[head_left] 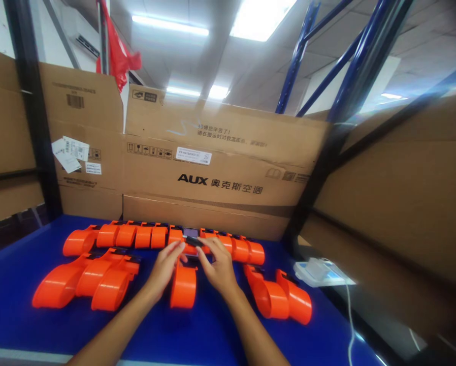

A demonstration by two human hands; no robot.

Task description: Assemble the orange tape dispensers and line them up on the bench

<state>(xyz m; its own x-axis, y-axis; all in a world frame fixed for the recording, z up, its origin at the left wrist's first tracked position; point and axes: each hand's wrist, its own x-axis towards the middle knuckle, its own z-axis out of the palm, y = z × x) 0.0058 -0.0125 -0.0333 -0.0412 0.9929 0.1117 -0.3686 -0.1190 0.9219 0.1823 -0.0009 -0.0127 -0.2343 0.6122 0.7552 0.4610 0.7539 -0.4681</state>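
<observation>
Many orange plastic housings lie on a blue table (pixel 18 264). One orange housing (pixel 183 286) lies lengthwise between my hands. My left hand (pixel 166 265) rests on its far left end with fingers bent over it. My right hand (pixel 217 264) reaches over the far right end and pinches a small black part (pixel 194 242) at the housing's top. A row of several orange housings (pixel 136 235) runs along the back of the table just beyond my fingertips.
Three orange housings (pixel 87 282) lie in a group at the left, two more (pixel 281 297) at the right. Cardboard boxes (pixel 220 168) wall in the back and both sides. A white device (pixel 317 272) with a cable sits at the table's right edge.
</observation>
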